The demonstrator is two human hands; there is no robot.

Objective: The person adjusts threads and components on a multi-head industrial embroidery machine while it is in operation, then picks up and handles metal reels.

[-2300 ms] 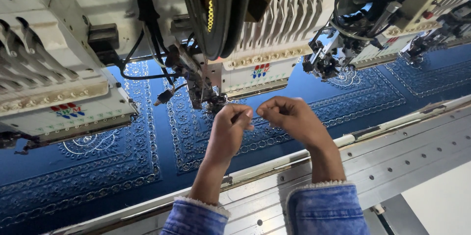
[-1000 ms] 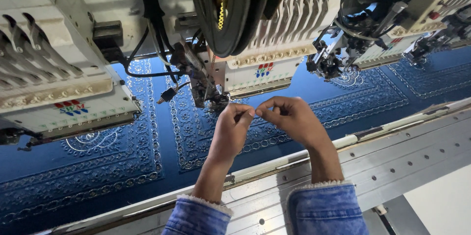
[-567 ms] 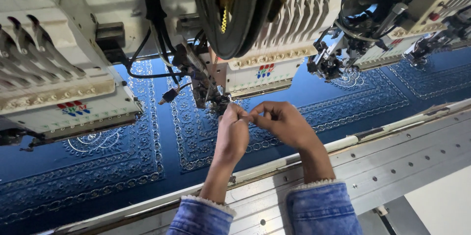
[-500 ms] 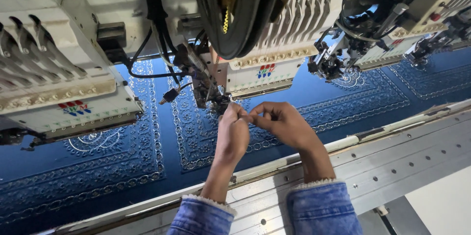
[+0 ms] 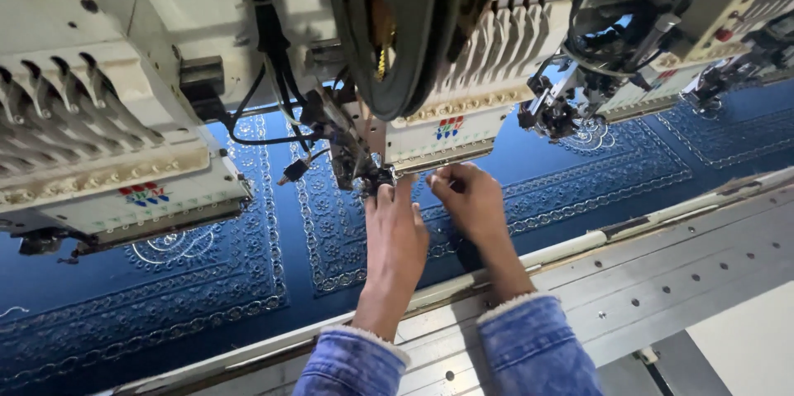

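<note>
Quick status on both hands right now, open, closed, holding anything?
Left hand: fingers extended up to the needle area of the embroidery head; any grasp cannot be told.
Right hand: fingers curled in a pinch; what it holds cannot be told.

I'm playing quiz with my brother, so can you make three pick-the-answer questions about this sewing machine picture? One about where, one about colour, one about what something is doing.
1. Where are the left hand's fingertips?
A. at the needle part of the middle machine head
B. on the grey metal table
C. on a sleeve

2. What colour is the cloth?
A. red
B. blue
C. green

3. How is the right hand?
A. flat and open
B. fingers pinched together
C. out of sight

Answers: 1 A, its fingers reach up under the head. 2 B, blue cloth with pale stitched patterns. 3 B, its fingertips close together beside the left hand.
</note>
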